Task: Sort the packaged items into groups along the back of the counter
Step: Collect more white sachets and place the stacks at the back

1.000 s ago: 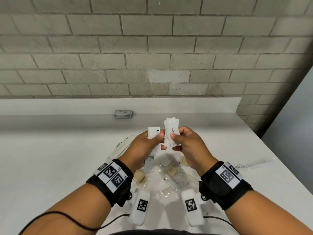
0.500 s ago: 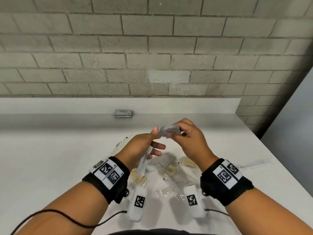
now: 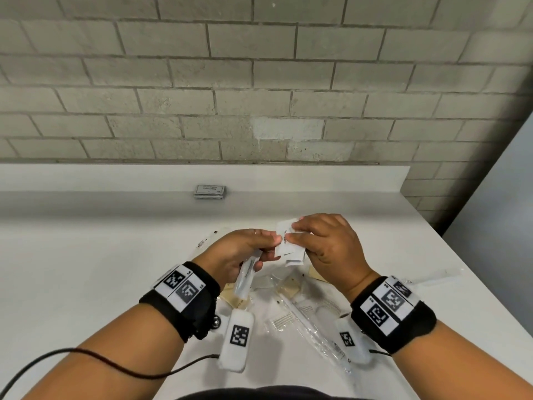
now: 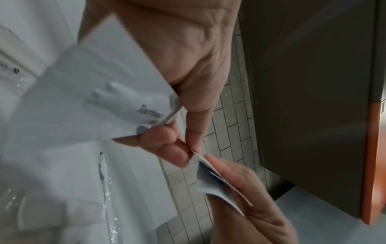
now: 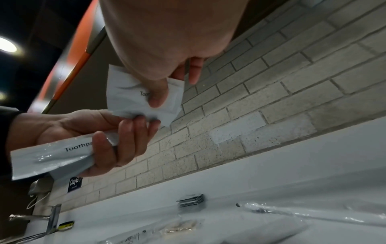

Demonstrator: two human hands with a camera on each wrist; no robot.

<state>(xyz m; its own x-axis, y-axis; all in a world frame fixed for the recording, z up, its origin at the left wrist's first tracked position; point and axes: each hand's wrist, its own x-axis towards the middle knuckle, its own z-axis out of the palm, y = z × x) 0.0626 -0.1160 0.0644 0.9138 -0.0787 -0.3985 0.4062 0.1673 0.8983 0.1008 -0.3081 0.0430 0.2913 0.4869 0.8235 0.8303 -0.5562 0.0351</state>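
print on the grey packets [image 3: 210, 192] at the counter's back edge too small to read. right thumb [image 5: 155, 92] covers the sachet [image 5: 125, 97] lettering past "too". left wrist view blurred.

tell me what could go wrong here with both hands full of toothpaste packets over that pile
The right hand pinches several white toothpaste packets loosely fanned, so one could slip into the unsorted pile below. The left hand grips another packet while touching that bundle, so a transfer could fumble.
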